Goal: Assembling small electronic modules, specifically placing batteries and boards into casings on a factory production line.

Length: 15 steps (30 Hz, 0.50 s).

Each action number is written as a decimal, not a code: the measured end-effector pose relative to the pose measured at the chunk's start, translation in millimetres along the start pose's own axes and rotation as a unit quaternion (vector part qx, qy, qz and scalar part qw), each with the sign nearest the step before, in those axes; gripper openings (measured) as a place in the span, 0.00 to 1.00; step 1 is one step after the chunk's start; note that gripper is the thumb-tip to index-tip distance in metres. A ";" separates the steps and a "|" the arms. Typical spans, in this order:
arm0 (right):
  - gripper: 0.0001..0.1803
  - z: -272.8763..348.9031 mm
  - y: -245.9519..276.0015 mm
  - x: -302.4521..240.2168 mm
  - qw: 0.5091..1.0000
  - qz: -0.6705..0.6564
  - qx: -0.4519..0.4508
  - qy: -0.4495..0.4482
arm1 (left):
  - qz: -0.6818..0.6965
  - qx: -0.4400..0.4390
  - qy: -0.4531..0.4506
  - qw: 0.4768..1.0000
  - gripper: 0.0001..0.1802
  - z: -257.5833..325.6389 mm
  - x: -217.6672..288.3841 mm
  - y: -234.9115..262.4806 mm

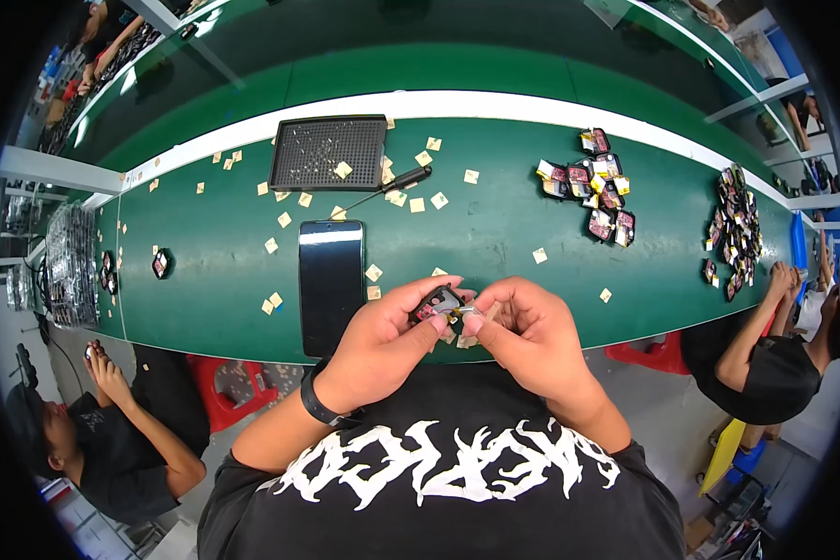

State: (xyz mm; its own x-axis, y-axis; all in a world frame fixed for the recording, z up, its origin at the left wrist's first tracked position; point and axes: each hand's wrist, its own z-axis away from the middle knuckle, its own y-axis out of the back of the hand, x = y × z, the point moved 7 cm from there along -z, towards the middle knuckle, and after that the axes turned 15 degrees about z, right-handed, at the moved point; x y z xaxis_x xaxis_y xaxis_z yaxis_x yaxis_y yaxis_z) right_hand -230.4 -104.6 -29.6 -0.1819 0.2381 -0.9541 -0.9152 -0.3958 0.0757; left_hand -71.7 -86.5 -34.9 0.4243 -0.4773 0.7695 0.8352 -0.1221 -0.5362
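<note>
We are working at the near edge of the green bench (495, 224), about midway along it. The larger pile (737, 229) of dark cases is lying by the bench's right end, and a smaller pile (603, 182) is sitting toward the far edge, right of centre. The tray (376, 154) is resting near the far edge, left of centre, and the phone (331, 289) is lying from mid-bench to the near edge, just beside our left hand (373, 341). That hand is closing thumb and fingers around one case (439, 303), holding it tilted above the near edge. Our right hand (532, 327) is pinching narrowly on a small pale piece (468, 311) right beside the case; we are not able to tell whether the two are joined. The screwdriver (411, 177) is lying just beyond the phone, and paper squares (471, 176) are dotting the bench. We are judging the step to be fine fingertip work at the case's right side; the next move is probably calling for a steady left hold and a light right pinch.
</note>
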 end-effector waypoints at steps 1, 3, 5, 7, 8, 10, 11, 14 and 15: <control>0.05 0.5 0.0 -1.6 1.000 -0.006 0.000 -0.013 | 0.001 0.001 0.000 1.000 0.24 0.2 0.4 -0.3; 0.05 1.5 -1.7 -3.1 1.000 -0.012 -0.001 -0.027 | -0.003 0.005 0.006 1.000 0.24 1.5 -0.2 0.2; 0.05 2.4 -2.0 -1.4 0.999 0.002 0.010 -0.046 | -0.021 0.008 0.005 1.000 0.23 2.1 -0.3 1.3; 0.05 3.2 -3.1 0.4 0.998 0.010 0.010 -0.055 | -0.039 0.012 0.004 0.999 0.22 2.0 -1.2 2.4; 0.05 3.5 -3.5 2.0 0.998 0.017 0.011 -0.064 | -0.051 0.011 -0.004 0.999 0.21 1.1 -1.9 2.8; 0.05 3.3 -5.9 3.1 0.997 0.028 0.014 -0.072 | -0.062 0.011 -0.012 0.998 0.21 0.0 -2.3 2.9; 0.05 3.9 -6.1 3.8 0.996 0.039 0.019 -0.080 | -0.074 0.007 -0.018 0.997 0.20 -0.7 -1.6 1.8; 0.04 2.9 -6.2 6.7 0.997 0.065 0.041 -0.024 | -0.100 -0.001 -0.027 0.995 0.20 -2.5 -0.7 -0.3; 0.04 1.9 -6.9 7.9 0.997 0.066 0.040 -0.024 | -0.113 -0.004 -0.029 0.993 0.21 -2.5 -0.7 -0.7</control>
State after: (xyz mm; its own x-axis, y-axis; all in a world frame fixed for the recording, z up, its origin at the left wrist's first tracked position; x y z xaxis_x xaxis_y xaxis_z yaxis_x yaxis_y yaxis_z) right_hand -226.2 -98.3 -37.1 -0.3181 0.2323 -0.9192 -0.9077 -0.3545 0.2246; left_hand -73.5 -88.2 -35.9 0.2457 -0.3850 0.8896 0.9086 -0.2284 -0.3498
